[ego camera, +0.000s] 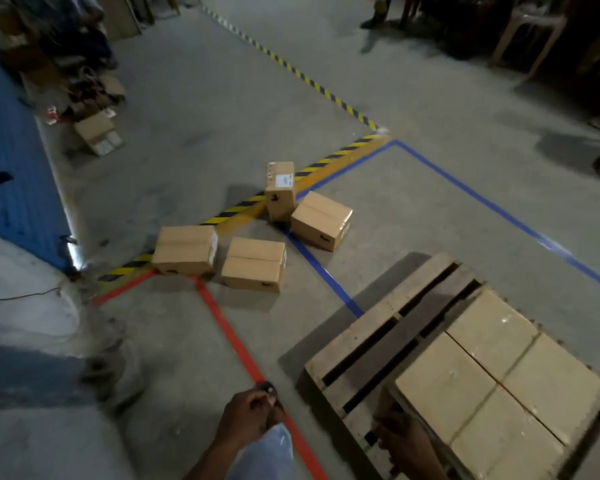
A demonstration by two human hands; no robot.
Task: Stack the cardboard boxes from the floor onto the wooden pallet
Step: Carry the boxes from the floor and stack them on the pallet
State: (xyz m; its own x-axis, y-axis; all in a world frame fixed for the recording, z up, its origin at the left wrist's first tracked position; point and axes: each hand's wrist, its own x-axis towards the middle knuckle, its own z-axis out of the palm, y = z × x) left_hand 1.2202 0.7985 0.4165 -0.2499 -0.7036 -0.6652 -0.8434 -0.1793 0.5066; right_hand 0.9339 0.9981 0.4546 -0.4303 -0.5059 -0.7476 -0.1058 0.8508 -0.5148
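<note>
Pallet: lay on the floor; far boards bare.
Stacked boxes: four, packed tight at the near corner, probably for room.
Floor boxes: four loose, well apart from the pallet.
Left hand: loosely curled, grasping nothing.
Right hand: at the stacked boxes' edge; grip state could not be told.

Four cardboard boxes are lying on the concrete floor beyond the wooden pallet, which is carrying taped boxes.
</note>
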